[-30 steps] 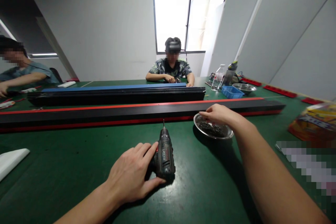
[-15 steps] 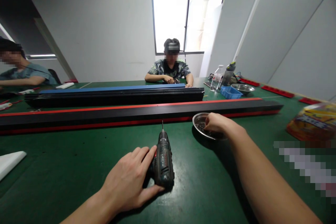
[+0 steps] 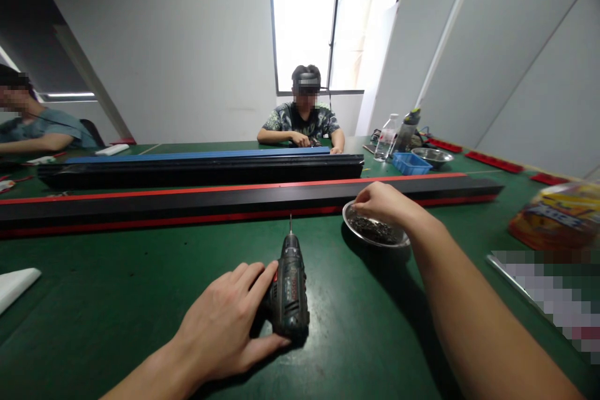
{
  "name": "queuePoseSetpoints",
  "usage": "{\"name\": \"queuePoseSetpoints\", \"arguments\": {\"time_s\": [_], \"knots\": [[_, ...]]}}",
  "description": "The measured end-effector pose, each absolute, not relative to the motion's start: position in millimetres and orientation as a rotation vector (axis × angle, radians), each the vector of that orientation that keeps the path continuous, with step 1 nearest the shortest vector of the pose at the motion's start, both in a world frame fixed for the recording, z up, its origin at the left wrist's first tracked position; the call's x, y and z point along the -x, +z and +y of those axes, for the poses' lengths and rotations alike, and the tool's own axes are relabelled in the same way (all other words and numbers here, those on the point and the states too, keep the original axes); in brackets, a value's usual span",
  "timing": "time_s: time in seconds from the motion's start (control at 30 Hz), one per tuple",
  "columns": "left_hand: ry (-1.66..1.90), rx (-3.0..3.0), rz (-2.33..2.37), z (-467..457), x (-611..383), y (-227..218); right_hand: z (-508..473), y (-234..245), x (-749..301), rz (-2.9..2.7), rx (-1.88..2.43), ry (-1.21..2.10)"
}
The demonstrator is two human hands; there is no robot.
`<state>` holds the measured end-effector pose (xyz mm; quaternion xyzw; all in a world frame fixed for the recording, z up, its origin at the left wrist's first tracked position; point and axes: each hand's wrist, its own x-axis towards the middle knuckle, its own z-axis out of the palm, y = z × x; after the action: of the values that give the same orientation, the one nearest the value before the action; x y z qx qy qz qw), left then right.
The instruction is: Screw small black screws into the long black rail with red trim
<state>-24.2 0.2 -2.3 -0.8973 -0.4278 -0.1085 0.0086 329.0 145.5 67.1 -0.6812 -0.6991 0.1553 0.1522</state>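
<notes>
A dark cordless drill point(image 3: 290, 290) lies on the green table point(image 3: 117, 312), its bit pointing away at a long black rail with red edges point(image 3: 187, 203). My left hand point(image 3: 225, 322) wraps round the drill's grip. Just above a small metal dish point(image 3: 372, 231) of dark screws hovers my right hand point(image 3: 382, 200), at the dish's far rim, its fingers pinched together. What they pinch is too small to make out.
A second black rail with a blue top point(image 3: 201, 165) lies further back. A person sits opposite point(image 3: 304, 119), another at far left point(image 3: 28, 128). Bottles point(image 3: 388, 136), a blue bin point(image 3: 412, 164), a metal bowl point(image 3: 434, 156), a yellow packet point(image 3: 557, 215) and a white block point(image 3: 16, 281) sit around.
My right hand dipped into the dish of screws, then lifted to its far rim with fingers pinched. My left hand stayed on the drill.
</notes>
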Motion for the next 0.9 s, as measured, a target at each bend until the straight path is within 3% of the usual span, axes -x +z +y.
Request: {"name": "queuePoseSetpoints", "arguments": {"time_s": [0.17,0.47,0.7,0.9], "knots": [[-0.349,2.836,-1.264,-1,26,-3,145,61,-286,-2.035,1.630,0.517],[-0.360,2.864,-1.194,-3,25,-1,146,-12,-224,-1.881,1.577,0.468],[-0.368,2.859,-1.159,-1,27,-3,156,-47,-226,-1.505,1.430,0.913],[-0.382,2.868,-1.134,-1,29,-7,158,-48,-228,-1.583,1.355,0.905]]}}
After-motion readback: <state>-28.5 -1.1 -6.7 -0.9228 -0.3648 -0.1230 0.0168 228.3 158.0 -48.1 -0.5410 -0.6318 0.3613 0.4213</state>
